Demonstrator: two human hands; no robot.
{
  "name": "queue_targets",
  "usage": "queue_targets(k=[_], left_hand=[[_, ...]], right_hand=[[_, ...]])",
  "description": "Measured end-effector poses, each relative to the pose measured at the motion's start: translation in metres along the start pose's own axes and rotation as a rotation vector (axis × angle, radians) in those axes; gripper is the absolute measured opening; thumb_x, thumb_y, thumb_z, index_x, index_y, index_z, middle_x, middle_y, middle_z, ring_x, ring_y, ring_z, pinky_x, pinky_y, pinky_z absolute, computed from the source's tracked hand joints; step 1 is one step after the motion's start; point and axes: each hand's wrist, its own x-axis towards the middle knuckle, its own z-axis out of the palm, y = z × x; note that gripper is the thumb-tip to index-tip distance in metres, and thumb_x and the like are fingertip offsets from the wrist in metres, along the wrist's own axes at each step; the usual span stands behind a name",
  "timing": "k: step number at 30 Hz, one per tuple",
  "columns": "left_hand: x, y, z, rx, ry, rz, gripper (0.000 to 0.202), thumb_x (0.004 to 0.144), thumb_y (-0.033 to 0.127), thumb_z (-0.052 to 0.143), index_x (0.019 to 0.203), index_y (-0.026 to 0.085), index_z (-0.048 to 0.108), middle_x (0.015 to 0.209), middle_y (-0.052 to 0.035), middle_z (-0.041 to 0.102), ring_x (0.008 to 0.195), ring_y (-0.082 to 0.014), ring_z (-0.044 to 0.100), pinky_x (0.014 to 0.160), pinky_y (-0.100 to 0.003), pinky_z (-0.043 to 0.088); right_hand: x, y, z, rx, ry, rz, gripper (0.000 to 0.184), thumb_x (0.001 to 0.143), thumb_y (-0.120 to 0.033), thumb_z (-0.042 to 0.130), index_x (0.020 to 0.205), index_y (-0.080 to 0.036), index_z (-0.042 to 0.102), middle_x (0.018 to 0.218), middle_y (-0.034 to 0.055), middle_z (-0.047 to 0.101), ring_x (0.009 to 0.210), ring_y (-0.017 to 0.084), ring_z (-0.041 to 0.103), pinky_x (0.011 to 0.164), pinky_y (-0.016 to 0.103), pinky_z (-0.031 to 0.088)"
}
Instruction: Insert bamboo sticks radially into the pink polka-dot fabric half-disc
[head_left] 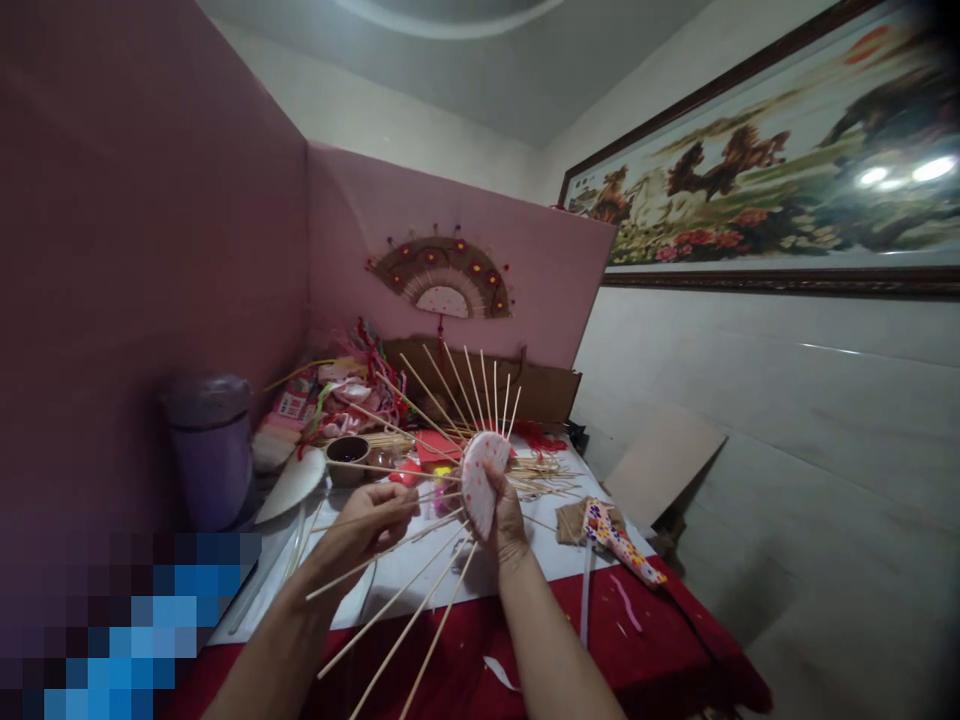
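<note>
My right hand is closed around a half-round white piece with pink dots, with the thumb across its face. Thin wooden sticks fan out from the curved edge of that piece, up, left and down toward me. On its left side, the closed fingers of my left hand pinch one of these sticks. The inner fingers of my right hand are hidden behind the white piece.
More loose sticks lie on the white tabletop behind my hands. A dark bowl stands at left, a hot glue gun with patterned body at right. A finished fan hangs on the pink board. A lidded bin is far left.
</note>
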Motion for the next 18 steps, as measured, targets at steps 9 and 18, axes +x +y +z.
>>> queue_targets(k=[9,18], left_hand=[[-0.027,0.038,-0.026,0.006,0.103,-0.042,0.025,0.066,0.035,0.068,0.063,0.012,0.059,0.046,0.0049,0.039,0.040,-0.0029,0.025,0.039,-0.017,0.016],[-0.048,0.064,-0.027,0.607,0.332,0.150,0.019,0.053,0.034,0.075,0.063,0.018,0.071,0.060,-0.0037,0.064,0.057,-0.0151,0.053,0.049,-0.021,0.039]], right_hand=[[0.005,-0.007,-0.007,-0.010,0.035,-0.065,0.021,0.068,-0.026,0.062,0.085,-0.013,0.063,0.070,0.0056,0.070,0.060,0.017,0.065,0.056,0.030,0.054],[0.006,-0.015,-0.005,-0.038,0.043,-0.104,0.021,0.064,-0.018,0.065,0.085,-0.014,0.063,0.073,0.0055,0.070,0.063,0.018,0.066,0.059,0.030,0.054]])
